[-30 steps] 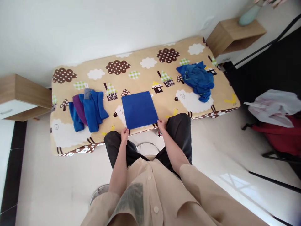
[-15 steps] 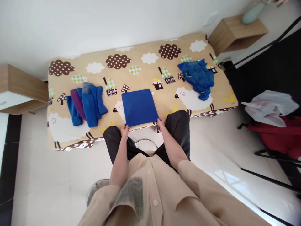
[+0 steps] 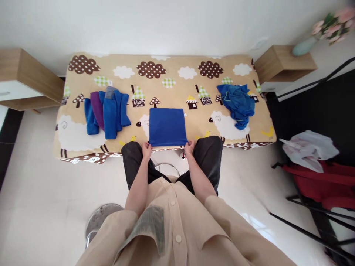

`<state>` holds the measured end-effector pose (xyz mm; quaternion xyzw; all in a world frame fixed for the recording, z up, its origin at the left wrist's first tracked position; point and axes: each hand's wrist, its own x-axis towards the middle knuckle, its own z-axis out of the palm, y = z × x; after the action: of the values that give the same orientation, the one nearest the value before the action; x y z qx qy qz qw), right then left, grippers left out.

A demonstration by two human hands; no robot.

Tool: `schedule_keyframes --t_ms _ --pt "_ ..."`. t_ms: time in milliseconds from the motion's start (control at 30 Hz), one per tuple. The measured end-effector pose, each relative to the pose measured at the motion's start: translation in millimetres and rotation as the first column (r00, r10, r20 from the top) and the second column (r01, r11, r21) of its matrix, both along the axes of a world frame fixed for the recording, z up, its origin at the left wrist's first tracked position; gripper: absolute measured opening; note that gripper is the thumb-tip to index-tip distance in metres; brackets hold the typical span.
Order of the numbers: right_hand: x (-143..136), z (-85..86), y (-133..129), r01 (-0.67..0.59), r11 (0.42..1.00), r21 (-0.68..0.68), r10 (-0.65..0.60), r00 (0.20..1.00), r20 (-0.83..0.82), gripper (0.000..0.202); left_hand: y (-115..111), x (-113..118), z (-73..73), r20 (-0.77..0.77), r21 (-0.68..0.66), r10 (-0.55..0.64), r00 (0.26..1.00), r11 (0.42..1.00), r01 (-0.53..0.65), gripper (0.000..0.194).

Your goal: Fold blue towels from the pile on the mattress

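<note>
A flat blue cloth lies spread as a square on the patterned table cover, near the front edge. My left hand pinches its near left corner. My right hand pinches its near right corner. Both hands sit at the table's front edge, above my dark trousers.
Several folded blue and purple cloths lie in a row at the left. A crumpled heap of blue cloths sits at the right. Wooden shelves flank the table. A red rack with a white bag stands right. A metal stool is below.
The camera view has shifted, so the table looks squarer. Both hands stay on the cloth's near corners, which now sit right at the table's front edge.
</note>
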<state>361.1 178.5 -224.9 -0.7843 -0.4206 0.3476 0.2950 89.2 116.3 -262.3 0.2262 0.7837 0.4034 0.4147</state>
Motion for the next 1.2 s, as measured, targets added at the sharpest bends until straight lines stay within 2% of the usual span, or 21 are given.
schedule_keyframes --t_ms 67,167,333,500,767,933,1067,1200 --pt "-0.9 -7.7 2.1 0.061 0.998 0.025 -0.062 0.998 0.02 0.02 1.4 -0.5 -4.7 -0.003 0.024 -0.02 1.0 0.999 0.021 0.024" --pt "-1.5 -18.0 4.8 0.088 0.994 0.06 -0.087 0.996 -0.017 0.021 3.0 -0.8 -10.3 -0.003 0.034 -0.046 0.999 0.998 0.046 0.027" --pt "0.8 -28.9 8.2 0.173 0.985 0.018 -0.171 0.982 -0.083 0.028 3.8 -0.8 -9.3 -0.039 0.012 -0.06 0.997 0.998 0.06 0.033" --pt "2.4 -35.0 6.2 0.081 0.996 0.038 -0.079 0.996 -0.04 0.044 3.4 -0.3 -9.2 -0.102 0.03 -0.101 0.99 0.994 0.105 0.04" --pt "7.6 -38.3 4.8 0.07 0.995 0.072 -0.073 0.997 0.039 0.025 4.4 -2.6 -22.3 -0.148 0.044 -0.086 0.985 0.995 0.093 0.028" --pt "6.6 -35.2 5.1 -0.015 0.976 0.218 -0.002 0.997 0.078 0.026 6.2 -2.7 -20.7 -0.288 0.158 -0.04 0.957 0.983 0.089 0.02" --pt "2.7 -35.0 6.9 -0.081 0.947 0.31 0.075 0.997 0.029 0.03 6.6 -1.6 -17.2 -0.269 0.246 -0.059 0.961 0.961 0.128 0.016" --pt "1.4 -36.6 9.2 -0.065 0.957 0.282 0.077 0.996 -0.035 0.032 7.1 -1.3 -13.8 -0.341 0.284 -0.06 0.938 0.945 0.164 0.014"
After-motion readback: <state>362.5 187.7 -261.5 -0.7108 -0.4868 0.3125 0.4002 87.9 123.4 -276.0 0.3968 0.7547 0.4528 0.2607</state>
